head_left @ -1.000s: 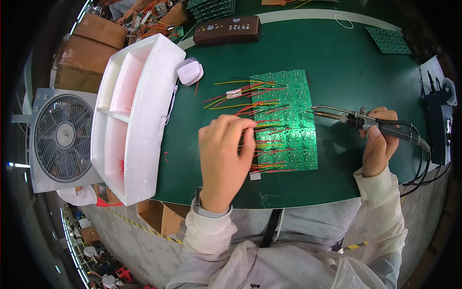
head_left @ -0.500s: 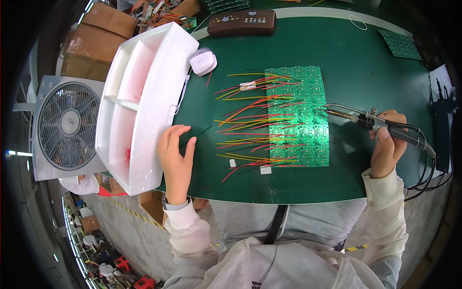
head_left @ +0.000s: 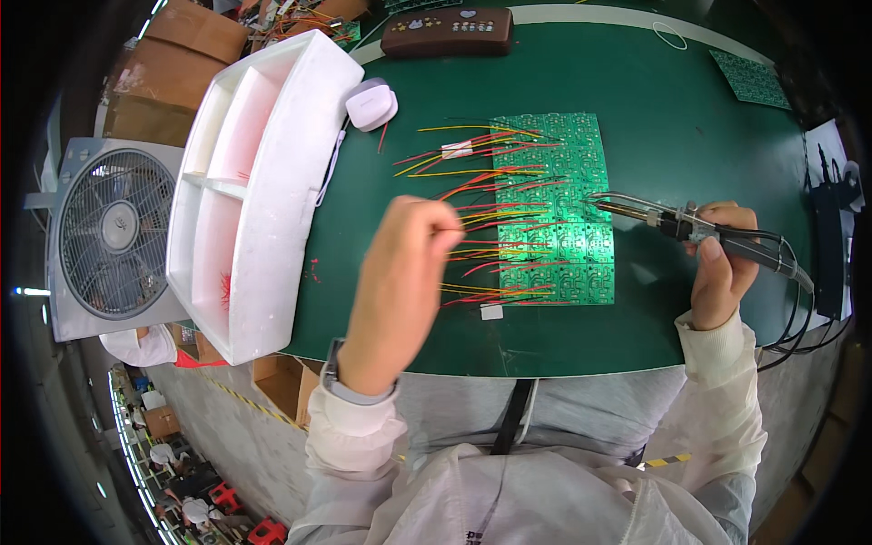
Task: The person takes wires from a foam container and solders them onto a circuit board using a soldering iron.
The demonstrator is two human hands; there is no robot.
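My right hand (head_left: 722, 259) is closed around the handle of a soldering iron (head_left: 677, 221) with a thin feed tube along its top. Its tip points left and reaches over the green circuit board panel (head_left: 572, 277). Rows of red, yellow and black wires (head_left: 490, 173) stick out past the panel's left edge. My left hand (head_left: 400, 286) is raised left of the panel, thumb and fingertips pinched together at the wires' free ends. What it pinches is too small to make out. A white block (head_left: 491, 312) lies below the wires, and another (head_left: 457, 149) lies among the upper ones.
Left of my hand stands a white foam tray (head_left: 286, 195) with compartments holding red wires; a fan (head_left: 118, 227) is beyond it. A pale rounded case (head_left: 371, 105) and a brown pencil case (head_left: 445, 34) lie farther back. Another circuit board (head_left: 750, 79) is at far right. Cables hang behind the iron.
My left hand has moved right and up from beside the foam tray to the wire ends, and its fingers have closed. The right hand holds the iron almost unmoved. The view has shifted slightly.
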